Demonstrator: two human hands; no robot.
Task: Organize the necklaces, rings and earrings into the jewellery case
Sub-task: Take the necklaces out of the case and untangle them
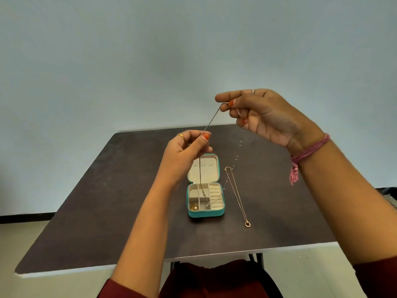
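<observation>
A small teal jewellery case lies open on the dark table, its cream lid flat behind it. Gold earrings and a pearl sit in its front left compartment. I hold a thin silver necklace stretched in the air above the case. My left hand pinches one part of the chain, and that end hangs down into the case's middle. My right hand, higher up, pinches the other part, and a beaded end dangles below it. A gold necklace with a ring pendant lies on the table right of the case.
The table's near edge is white, and my lap in dark red cloth shows below it. A pink thread bracelet with a tassel is on my right wrist. A pale wall stands behind the table.
</observation>
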